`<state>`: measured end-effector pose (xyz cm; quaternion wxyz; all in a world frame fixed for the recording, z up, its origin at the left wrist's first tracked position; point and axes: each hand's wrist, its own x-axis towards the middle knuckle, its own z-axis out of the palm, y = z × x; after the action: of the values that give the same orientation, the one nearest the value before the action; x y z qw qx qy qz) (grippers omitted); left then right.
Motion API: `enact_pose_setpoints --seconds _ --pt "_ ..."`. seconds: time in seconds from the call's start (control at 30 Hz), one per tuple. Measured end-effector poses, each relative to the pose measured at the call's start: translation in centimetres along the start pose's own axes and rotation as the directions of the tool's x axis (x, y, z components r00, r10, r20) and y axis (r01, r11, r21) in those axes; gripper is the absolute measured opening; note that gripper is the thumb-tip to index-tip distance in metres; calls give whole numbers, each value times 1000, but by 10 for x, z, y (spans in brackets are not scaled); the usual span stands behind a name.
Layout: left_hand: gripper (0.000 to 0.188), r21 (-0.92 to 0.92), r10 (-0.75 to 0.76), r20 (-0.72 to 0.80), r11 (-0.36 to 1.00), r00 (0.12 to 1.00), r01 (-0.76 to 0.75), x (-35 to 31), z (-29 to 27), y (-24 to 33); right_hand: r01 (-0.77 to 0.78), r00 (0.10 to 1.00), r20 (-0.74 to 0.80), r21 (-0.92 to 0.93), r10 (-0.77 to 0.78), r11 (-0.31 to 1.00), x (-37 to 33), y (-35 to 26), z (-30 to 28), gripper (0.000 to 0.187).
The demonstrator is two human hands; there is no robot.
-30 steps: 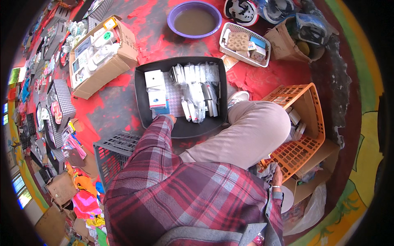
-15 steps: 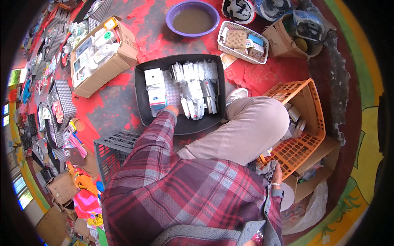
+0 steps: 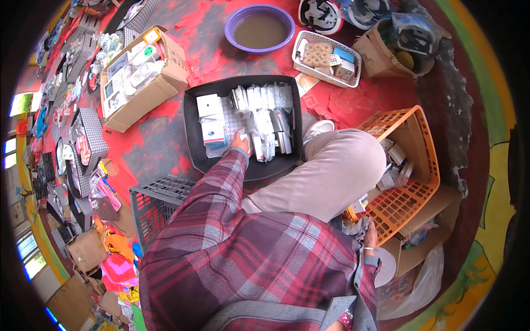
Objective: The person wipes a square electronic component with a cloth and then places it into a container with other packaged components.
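Observation:
Inside a black bin [image 3: 190, 132] in front of me, my left hand [image 3: 240, 142] reaches between a column of white boxes [image 3: 211, 124] and rows of white packets in clear plastic [image 3: 265, 124]. Its fingers are slightly apart, at the left edge of the nearest packets. Down at my right side, my right hand [image 3: 371, 236] is closed on a crumpled grey cloth [image 3: 358, 227], beside the lower edge of an orange plastic basket [image 3: 395, 212]. That basket lies tilted, with small white boxes inside.
Beyond the bin stand a purple basin [image 3: 229, 38] of murky water and a white basket [image 3: 301, 66]. A cardboard box [image 3: 149, 91] of packaged goods is at left, a grey crate [image 3: 157, 201] by my left arm. My bent knee [image 3: 348, 160] flanks the bin.
My left hand has moved right, from the foot of the white boxes to the edge of the plastic-wrapped packets. My right hand stays beside the orange basket.

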<state>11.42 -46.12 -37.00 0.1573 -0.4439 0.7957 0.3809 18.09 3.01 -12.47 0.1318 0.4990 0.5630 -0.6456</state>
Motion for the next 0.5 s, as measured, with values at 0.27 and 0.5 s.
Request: enact_pose_setpoints --seconds 0.27,0.5 --pt "52 -510 -457 -54 777 888 369 -14 -1 16 21 1000 -8 -73 -22 997 10 5 -14 31" --pt "39 -873 -290 402 166 868 459 76 29 -159 69 997 -17 -155 -73 986 -3 -5 1 30"
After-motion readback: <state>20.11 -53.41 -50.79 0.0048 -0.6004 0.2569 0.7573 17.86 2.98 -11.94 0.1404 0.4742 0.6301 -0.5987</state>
